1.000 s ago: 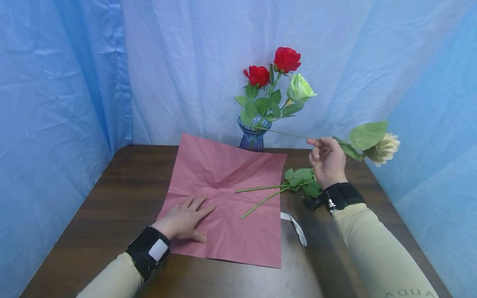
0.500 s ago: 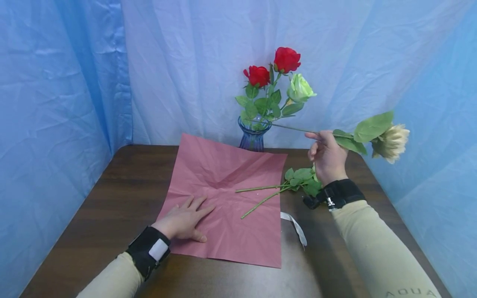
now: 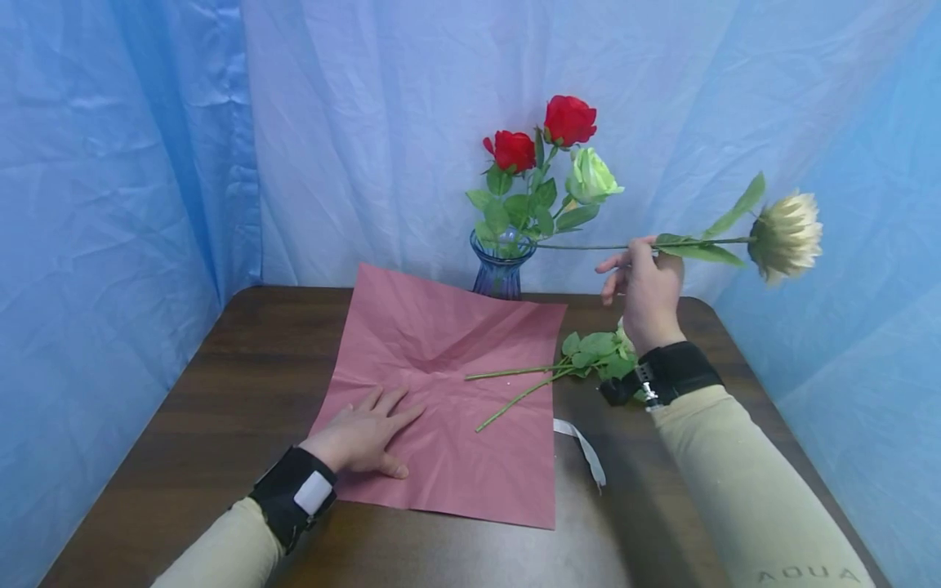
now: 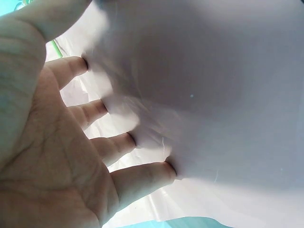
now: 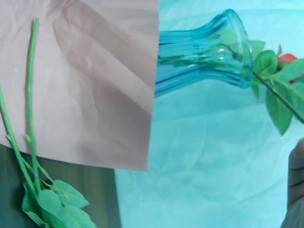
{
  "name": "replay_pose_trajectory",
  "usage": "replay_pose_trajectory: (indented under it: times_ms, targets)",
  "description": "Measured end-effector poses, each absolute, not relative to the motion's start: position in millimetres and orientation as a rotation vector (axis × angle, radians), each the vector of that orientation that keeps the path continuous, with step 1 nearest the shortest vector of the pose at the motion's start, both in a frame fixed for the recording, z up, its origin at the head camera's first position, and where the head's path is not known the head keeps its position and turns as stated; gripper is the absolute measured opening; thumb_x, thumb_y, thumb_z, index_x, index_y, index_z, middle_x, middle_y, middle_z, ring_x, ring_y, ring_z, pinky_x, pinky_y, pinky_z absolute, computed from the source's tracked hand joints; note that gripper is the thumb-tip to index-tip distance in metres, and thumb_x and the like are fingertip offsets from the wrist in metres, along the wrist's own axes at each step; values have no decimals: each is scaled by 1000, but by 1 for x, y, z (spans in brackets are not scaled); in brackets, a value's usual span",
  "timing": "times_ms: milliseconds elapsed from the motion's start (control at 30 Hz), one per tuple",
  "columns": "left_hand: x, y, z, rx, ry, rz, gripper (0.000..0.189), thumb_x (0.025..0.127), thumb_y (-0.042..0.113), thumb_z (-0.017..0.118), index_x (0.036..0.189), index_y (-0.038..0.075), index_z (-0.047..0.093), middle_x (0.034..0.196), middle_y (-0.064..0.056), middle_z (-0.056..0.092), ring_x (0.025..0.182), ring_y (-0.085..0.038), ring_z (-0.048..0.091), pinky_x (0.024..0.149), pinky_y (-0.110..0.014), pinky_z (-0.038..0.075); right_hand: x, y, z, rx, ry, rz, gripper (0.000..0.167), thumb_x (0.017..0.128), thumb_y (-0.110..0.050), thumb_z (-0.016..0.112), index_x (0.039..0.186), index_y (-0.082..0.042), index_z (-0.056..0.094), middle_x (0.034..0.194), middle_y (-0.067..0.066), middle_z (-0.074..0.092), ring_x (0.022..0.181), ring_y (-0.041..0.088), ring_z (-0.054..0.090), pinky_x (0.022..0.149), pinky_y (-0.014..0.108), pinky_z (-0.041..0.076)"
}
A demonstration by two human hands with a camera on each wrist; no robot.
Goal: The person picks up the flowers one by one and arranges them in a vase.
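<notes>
My right hand [image 3: 648, 296] pinches the stem of a cream, many-petalled flower [image 3: 787, 237] above the table's back right. The stem lies almost level, its head to the right and its other end at the mouth of a blue glass vase [image 3: 498, 273]. In the right wrist view the dark stem crosses the rim of the vase [image 5: 209, 57]. Two red roses [image 3: 569, 121] and a pale green rose [image 3: 591, 175] stand in the vase. Fingers spread, my left hand [image 3: 360, 437] rests on a creased pink paper sheet [image 3: 500, 482]; its fingertips touch the paper [image 4: 228, 118].
Leafy green stems [image 3: 599, 351] lie with their bare ends across the paper's right side. A white ribbon [image 3: 584, 449] pokes out from the paper's right edge. Blue cloth [image 3: 367, 122] hangs behind and beside the brown wooden table [image 3: 220, 392].
My right hand has risen slightly. The cream flower's head has swung up and to the right, bringing its stem nearly level at the vase mouth. My left hand has stayed put.
</notes>
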State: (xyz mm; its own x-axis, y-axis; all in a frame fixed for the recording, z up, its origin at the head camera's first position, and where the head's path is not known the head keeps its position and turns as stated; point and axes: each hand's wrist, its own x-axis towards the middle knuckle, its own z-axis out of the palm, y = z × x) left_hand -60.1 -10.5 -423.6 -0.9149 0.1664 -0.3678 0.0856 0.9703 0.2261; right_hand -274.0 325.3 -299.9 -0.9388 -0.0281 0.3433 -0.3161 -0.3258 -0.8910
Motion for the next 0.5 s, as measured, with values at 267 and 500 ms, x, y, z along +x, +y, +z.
replay_pose_trajectory:
  times_ms: [267, 500]
  targets:
    - [-60, -10, -423, 180, 2728, 274, 97, 82, 57, 79, 162, 30, 31, 171, -11, 14, 153, -47, 14, 109, -77, 27, -281, 323, -283, 491, -1847, 2260, 26, 106, -21, 36, 84, -11, 42, 60, 15, 66, 37, 23, 56, 39, 40, 51]
    - [-59, -9, -423, 172, 2728, 300, 96, 81, 56, 80, 161, 30, 32, 170, -11, 15, 153, -48, 14, 109, -78, 26, -280, 326, -268, 541, -1957, 2165, 23, 107, -24, 39, 94, -8, 46, 57, 12, 65, 39, 22, 60, 43, 39, 55]
